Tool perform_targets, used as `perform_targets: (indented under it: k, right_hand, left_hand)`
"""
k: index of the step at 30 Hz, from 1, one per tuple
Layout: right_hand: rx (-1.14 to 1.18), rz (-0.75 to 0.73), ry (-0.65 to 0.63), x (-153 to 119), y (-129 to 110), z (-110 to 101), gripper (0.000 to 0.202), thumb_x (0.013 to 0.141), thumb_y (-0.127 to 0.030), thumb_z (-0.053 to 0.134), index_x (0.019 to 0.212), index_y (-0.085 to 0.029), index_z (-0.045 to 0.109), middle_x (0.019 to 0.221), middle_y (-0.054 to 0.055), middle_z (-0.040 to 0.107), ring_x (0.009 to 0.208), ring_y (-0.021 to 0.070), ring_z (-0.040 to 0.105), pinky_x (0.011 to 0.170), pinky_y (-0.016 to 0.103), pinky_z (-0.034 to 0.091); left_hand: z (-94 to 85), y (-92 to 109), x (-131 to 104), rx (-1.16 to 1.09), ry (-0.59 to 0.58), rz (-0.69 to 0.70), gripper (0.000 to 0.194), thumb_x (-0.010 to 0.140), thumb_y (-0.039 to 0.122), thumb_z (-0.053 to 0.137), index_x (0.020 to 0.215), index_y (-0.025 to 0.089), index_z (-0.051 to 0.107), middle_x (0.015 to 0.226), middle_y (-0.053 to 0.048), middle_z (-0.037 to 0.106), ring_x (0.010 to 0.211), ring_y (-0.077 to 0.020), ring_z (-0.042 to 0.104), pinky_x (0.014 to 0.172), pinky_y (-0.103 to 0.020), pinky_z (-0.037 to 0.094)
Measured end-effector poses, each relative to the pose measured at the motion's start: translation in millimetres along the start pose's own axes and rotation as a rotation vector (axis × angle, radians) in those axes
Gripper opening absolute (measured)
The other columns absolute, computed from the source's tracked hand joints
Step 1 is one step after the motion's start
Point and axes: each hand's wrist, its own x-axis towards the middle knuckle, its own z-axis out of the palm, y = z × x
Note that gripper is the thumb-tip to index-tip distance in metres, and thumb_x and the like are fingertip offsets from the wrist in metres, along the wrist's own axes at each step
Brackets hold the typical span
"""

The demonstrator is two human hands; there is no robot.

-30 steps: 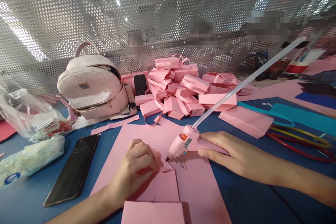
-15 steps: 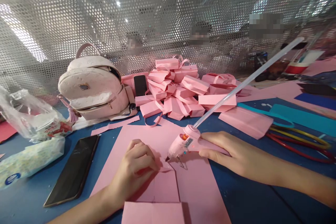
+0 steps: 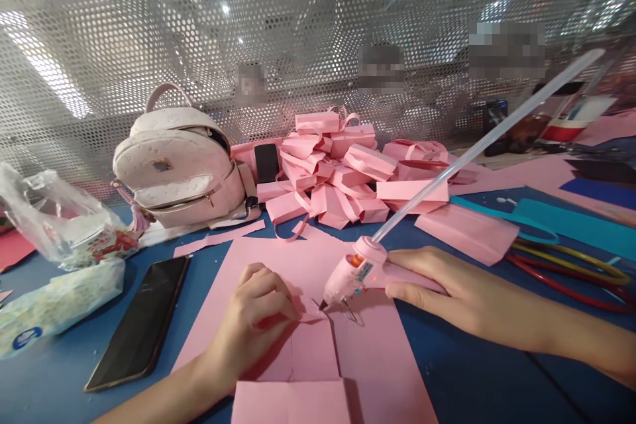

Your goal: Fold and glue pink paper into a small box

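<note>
Versus earlier frame: glue gun (image 3: 349, 273), gripped in right hand (image 3: 444, 288), has shifted slightly right at centre, nozzle (image 3: 322, 305) near right end of flap (image 3: 314, 315). Left hand (image 3: 256, 318) unchanged, fingertips pinching flap of folded pink paper (image 3: 315, 352), lower centre. Pink sheet (image 3: 380, 371) beneath; its right edge borders blue tabletop (image 3: 460, 387), lower right. Tabletop strip separates sheet from black phone (image 3: 139, 324), lower left

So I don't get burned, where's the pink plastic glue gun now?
In the head view, the pink plastic glue gun is right of centre, held in the right hand, its dark nozzle beside the fingers of the left hand.
</note>
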Motion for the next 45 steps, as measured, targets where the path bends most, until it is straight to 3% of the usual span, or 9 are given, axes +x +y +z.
perform_targets:
  k: [6, 15, 20, 24, 27, 32, 35, 41, 45]
  right_hand:
    - [-0.006, 0.050, -0.086, 0.0, 4.9, -5.6, 0.063, 0.086, -0.066, 0.059, 0.134, -0.025, 0.065, 0.135, 0.011, 0.064, 0.128, 0.0413, 0.053, 0.108, 0.051, 0.041]
    - [0.134, 0.066, 0.021, 1.4, -7.8, -6.6, 0.063, 0.085, -0.071, 0.056, 0.125, -0.025, 0.071, 0.132, 0.010, 0.066, 0.125, 0.0379, 0.054, 0.104, 0.046, 0.045]
    - [0.204, -0.052, -0.082, 9.0, -23.4, -12.9, 0.055, 0.086, -0.070, 0.054, 0.094, -0.020, 0.077, 0.095, 0.007, 0.075, 0.097, 0.0333, 0.064, 0.086, 0.040, 0.051]
    - [0.237, -0.072, -0.050, 12.1, -22.1, -9.2, 0.052, 0.087, -0.067, 0.054, 0.092, -0.019, 0.075, 0.088, 0.006, 0.071, 0.086, 0.0277, 0.061, 0.075, 0.035, 0.049]
    - [0.339, -0.032, -0.053, 14.4, -16.8, -2.2, 0.047, 0.089, -0.062, 0.056, 0.093, -0.018, 0.072, 0.074, 0.002, 0.063, 0.067, 0.0187, 0.054, 0.061, 0.029, 0.043]
    - [0.447, 0.003, -0.046, 22.4, -7.3, 4.8, 0.046, 0.088, -0.063, 0.057, 0.086, -0.018, 0.065, 0.063, -0.004, 0.045, 0.054, 0.0120, 0.038, 0.050, 0.025, 0.029]
    - [0.461, -0.002, -0.018, 27.5, -0.2, 6.4, 0.049, 0.087, -0.065, 0.058, 0.083, -0.017, 0.065, 0.060, -0.005, 0.039, 0.052, 0.0109, 0.035, 0.048, 0.025, 0.027]
    - [0.507, -0.028, 0.038, 31.2, 2.5, 15.3, 0.056, 0.083, -0.071, 0.060, 0.079, -0.015, 0.062, 0.058, -0.005, 0.042, 0.051, 0.0108, 0.039, 0.051, 0.026, 0.030]
    - [0.583, -0.044, -0.010, 29.9, -8.4, 25.5, 0.058, 0.083, -0.068, 0.063, 0.098, -0.012, 0.066, 0.061, -0.006, 0.038, 0.053, 0.0102, 0.036, 0.051, 0.025, 0.030]
  left_hand:
    - [0.1, -2.0, -1.7, -0.019, 0.018, -0.027, 0.021, 0.088, 0.005, 0.067, 0.074, 0.020, 0.062, 0.076, 0.002, 0.065, 0.073, -0.0140, 0.058, 0.075, -0.031, 0.042]
    - [-0.5, -2.0, -3.7, -0.023, 0.030, -0.135, 0.021, 0.085, 0.004, 0.070, 0.072, 0.021, 0.065, 0.078, 0.003, 0.068, 0.077, -0.0145, 0.062, 0.078, -0.032, 0.042]
    - [-2.5, -1.6, -2.4, -0.043, 0.035, -0.181, 0.023, 0.084, 0.003, 0.069, 0.071, 0.021, 0.065, 0.076, 0.004, 0.068, 0.077, -0.0145, 0.062, 0.077, -0.031, 0.043]
    - [-0.8, -3.4, -3.4, -0.054, 0.021, -0.215, 0.021, 0.084, 0.004, 0.069, 0.072, 0.021, 0.065, 0.079, 0.003, 0.068, 0.078, -0.0154, 0.063, 0.077, -0.031, 0.044]
    - [1.2, -4.1, -4.0, -0.052, 0.012, -0.247, 0.013, 0.086, 0.011, 0.071, 0.085, 0.023, 0.067, 0.085, 0.001, 0.069, 0.080, -0.0171, 0.062, 0.078, -0.031, 0.046]
    - [-9.0, -7.4, -1.8, 0.028, 0.035, -0.363, 0.030, 0.085, 0.023, 0.074, 0.110, 0.024, 0.057, 0.105, -0.003, 0.064, 0.095, -0.0212, 0.061, 0.084, -0.035, 0.047]
    - [-21.6, -10.2, -3.3, 0.143, -0.077, -0.456, 0.018, 0.087, 0.031, 0.071, 0.096, 0.023, 0.058, 0.097, 0.000, 0.064, 0.086, -0.0202, 0.060, 0.082, -0.035, 0.042]
    - [-31.8, -5.6, -21.7, 0.324, -0.248, -0.614, 0.029, 0.077, 0.041, 0.078, 0.091, 0.022, 0.061, 0.096, -0.001, 0.066, 0.084, -0.0226, 0.061, 0.080, -0.036, 0.036]
    - [-32.5, 4.8, -28.6, 0.280, -0.289, -0.657, 0.026, 0.074, 0.037, 0.078, 0.085, 0.021, 0.061, 0.093, -0.001, 0.065, 0.084, -0.0224, 0.060, 0.079, -0.033, 0.034]
